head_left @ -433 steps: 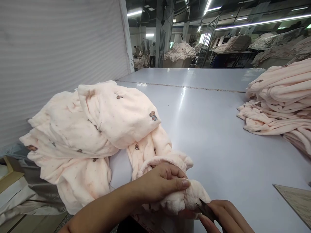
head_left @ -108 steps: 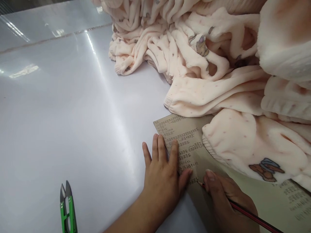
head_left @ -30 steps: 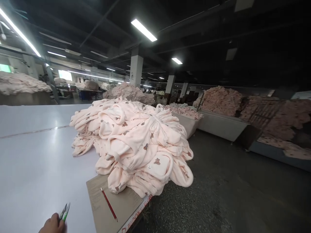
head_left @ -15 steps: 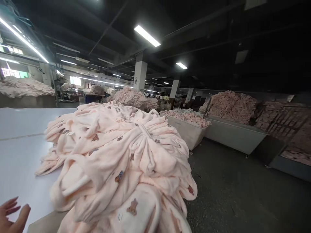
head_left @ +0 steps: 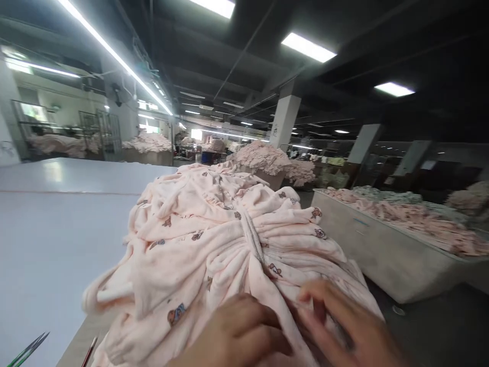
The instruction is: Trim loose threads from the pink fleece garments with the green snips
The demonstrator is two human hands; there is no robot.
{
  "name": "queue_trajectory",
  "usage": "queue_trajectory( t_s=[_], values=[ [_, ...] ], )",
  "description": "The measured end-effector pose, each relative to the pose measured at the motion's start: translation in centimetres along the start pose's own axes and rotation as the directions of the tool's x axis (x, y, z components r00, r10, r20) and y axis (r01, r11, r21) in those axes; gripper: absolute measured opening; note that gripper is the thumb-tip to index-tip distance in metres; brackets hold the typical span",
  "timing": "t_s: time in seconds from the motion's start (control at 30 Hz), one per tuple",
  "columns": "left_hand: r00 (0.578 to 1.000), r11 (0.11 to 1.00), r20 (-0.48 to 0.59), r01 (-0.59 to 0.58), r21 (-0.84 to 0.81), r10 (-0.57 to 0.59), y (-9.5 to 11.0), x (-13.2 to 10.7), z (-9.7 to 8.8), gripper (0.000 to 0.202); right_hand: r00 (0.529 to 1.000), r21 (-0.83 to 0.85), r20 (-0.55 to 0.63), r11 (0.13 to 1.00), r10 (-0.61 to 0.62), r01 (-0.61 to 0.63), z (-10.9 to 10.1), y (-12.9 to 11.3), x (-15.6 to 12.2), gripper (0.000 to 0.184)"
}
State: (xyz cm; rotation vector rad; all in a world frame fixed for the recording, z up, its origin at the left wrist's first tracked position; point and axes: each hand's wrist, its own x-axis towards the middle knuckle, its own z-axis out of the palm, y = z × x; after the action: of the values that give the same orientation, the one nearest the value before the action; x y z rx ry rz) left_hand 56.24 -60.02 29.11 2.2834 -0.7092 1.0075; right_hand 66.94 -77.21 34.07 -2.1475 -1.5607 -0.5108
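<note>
A heap of pale pink plush garments (head_left: 183,255) with small brown bear prints lies on the table, with folds gathered along a seam or strip near the middle. At the near side of the heap my left hand (head_left: 240,331) has its fingers curled down onto the pink cloth; the fingertips are hidden. Just to the right, my right hand (head_left: 344,321) is over the cloth with thumb and index finger apart, slightly blurred. Green-handled scissors or tweezers (head_left: 32,349) and a thin red pen-like tool (head_left: 89,351) lie by the near left corner.
The white tabletop (head_left: 57,244) extends to the left. On the right stands a large pale bin (head_left: 367,244) filled with pink and grey-green cloth. Farther back are more cloth piles (head_left: 263,155) and pillars (head_left: 284,120).
My view has swung left. My left hand has come from the lower left onto the heap, and my right hand has entered view. The scissors-like tool now shows.
</note>
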Motion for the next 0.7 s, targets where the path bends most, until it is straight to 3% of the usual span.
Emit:
queue_trajectory(
  t_s=[0.07, 0.1, 0.17, 0.2, 0.27, 0.3, 0.43, 0.53, 0.6, 0.63, 0.7],
  values=[
    [0.992, 0.985, 0.119, -0.049, 0.163, 0.029, 0.3, 1.8, 4.0, 0.022, 0.999, -0.054, 0.003, 0.997, -0.048, 0.048, 1.1, 4.4, 2.5, 0.017],
    [0.987, 0.969, 0.159, -0.006, 0.248, -0.034, 0.2, 2.3, 5.6, 0.026, 0.996, -0.078, 0.014, 0.993, -0.088, 0.089, 1.8, 6.4, 3.6, 0.024],
    [0.937, 0.911, 0.226, 0.169, 0.376, -0.268, -0.3, 2.5, 7.7, 0.038, 0.986, -0.14, 0.04, 0.976, -0.163, 0.167, 3.4, 10.1, 5.1, 0.041],
    [0.887, 0.866, 0.242, 0.269, 0.421, -0.393, -0.5, 2.1, 8.0, 0.041, 0.976, -0.158, 0.046, 0.963, -0.213, 0.218, 4.2, 11.7, 5.7, 0.042],
    [0.782, 0.77, 0.236, 0.424, 0.477, -0.576, -0.5, 0.9, 7.5, 0.032, 0.949, -0.175, 0.031, 0.933, -0.314, 0.314, 5.3, 14.4, 6.4, 0.039],
    [0.753, 0.739, 0.219, 0.468, 0.485, -0.62, -0.3, 0.2, 6.8, 0.028, 0.933, -0.177, 0.013, 0.918, -0.36, 0.356, 5.6, 15.4, 6.6, 0.036],
    [0.687, 0.672, 0.144, 0.606, 0.426, -0.712, 1.6, -1.1, 4.2, 0.029, 0.879, -0.159, -0.092, 0.879, -0.467, 0.45, 6.6, 17.0, 6.9, 0.03],
    [0.615, 0.578, 0.004, 0.739, 0.345, -0.789, 2.9, 1.2, 4.0, 0.019, 0.857, -0.134, -0.179, 0.875, -0.483, 0.465, 7.9, 17.2, 6.7, 0.033],
    [0.636, 0.595, -0.111, 0.76, 0.262, -0.764, 3.1, 4.0, 5.0, 0.018, 0.851, -0.114, -0.225, 0.88, -0.475, 0.461, 8.8, 17.6, 6.7, 0.036],
    [0.682, 0.657, -0.129, 0.729, 0.19, -0.72, 2.8, 5.4, 6.0, 0.02, 0.852, -0.102, -0.238, 0.884, -0.467, 0.456, 8.9, 17.8, 6.9, 0.038],
    [0.782, 0.785, -0.066, 0.617, -0.062, -0.62, 1.4, 7.4, 8.9, 0.027, 0.859, -0.065, -0.237, 0.89, -0.454, 0.452, 8.4, 18.1, 7.9, 0.041]
  ],
)
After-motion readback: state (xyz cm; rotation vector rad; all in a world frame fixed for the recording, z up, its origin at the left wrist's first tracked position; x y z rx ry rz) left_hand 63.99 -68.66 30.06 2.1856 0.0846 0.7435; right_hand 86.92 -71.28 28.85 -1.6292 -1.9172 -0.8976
